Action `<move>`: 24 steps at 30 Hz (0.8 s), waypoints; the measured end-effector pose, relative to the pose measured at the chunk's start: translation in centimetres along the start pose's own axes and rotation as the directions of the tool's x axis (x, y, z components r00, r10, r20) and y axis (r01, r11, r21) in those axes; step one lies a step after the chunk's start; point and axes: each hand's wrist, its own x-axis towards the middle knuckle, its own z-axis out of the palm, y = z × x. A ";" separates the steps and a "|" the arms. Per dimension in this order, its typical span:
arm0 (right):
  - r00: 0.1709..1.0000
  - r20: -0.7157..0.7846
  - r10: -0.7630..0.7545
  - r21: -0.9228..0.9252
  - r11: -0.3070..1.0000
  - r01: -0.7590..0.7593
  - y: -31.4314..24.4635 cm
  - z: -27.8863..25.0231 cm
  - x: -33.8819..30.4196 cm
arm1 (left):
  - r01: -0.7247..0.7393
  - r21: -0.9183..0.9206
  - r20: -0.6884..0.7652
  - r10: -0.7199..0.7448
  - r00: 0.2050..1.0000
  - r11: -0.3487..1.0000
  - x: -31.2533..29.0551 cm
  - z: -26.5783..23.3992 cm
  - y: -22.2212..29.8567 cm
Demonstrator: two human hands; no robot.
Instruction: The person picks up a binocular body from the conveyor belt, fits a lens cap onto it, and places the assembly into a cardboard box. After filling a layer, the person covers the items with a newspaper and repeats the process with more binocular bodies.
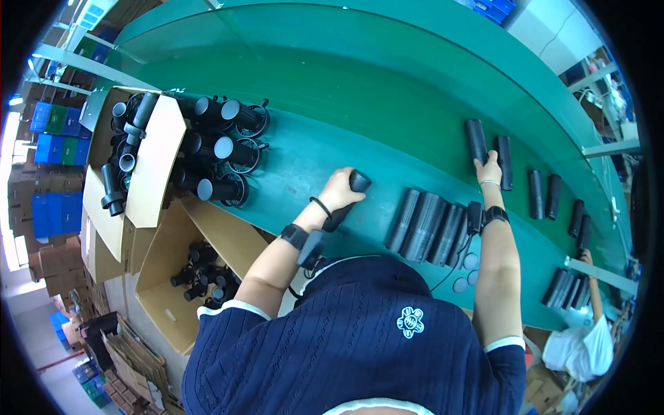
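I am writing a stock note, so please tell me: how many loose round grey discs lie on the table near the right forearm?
3: upper disc, middle disc just below, and lowest disc further left. The forearm may hide others.

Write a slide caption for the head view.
Left hand grips a black cylinder at a green workbench; right hand is beside two more cylinders.

- Stacked blue crates (57,213), left of the frame
- Brown cartons (59,266) below them
- Flattened cardboard (135,363), lower left
- Blue bin (494,8), upper right
- White-clothed co-worker (584,349), lower right
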 end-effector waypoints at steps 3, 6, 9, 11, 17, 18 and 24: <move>0.908 -0.316 -0.276 -0.378 0.914 0.146 -3.7 -0.6 -3.2 | -0.128 -0.392 0.101 0.180 0.978 0.911 -2.2 -2.5 3.2; 0.847 -0.024 -0.531 0.063 0.845 0.531 -7.9 -1.3 -6.2 | -0.242 -0.709 0.048 0.387 0.921 0.663 -3.2 -2.8 4.9; 0.569 0.211 -0.795 0.496 0.589 0.639 -13.5 -1.5 -12.6 | -0.221 -0.790 0.065 0.437 0.897 0.572 -4.6 -4.1 7.6; 0.501 0.286 -0.817 0.488 0.574 0.658 -15.3 -2.4 -15.8 | -0.230 -0.808 0.067 0.473 0.879 0.542 -4.1 -3.8 7.4; 0.524 0.221 -0.823 0.659 0.522 0.542 -14.2 -1.1 -16.4 | -0.254 -0.950 -0.148 0.452 0.880 0.184 -2.7 -2.7 8.7; 0.589 0.182 -0.787 0.738 0.505 0.447 -14.1 -1.5 -15.6 | -0.258 -0.966 -0.240 0.306 0.921 0.021 -2.4 -2.5 9.2; 0.968 0.098 -0.231 0.434 0.885 0.168 -10.1 -2.0 -6.4 | -0.168 -0.341 -0.046 0.162 0.986 0.925 0.2 6.0 7.9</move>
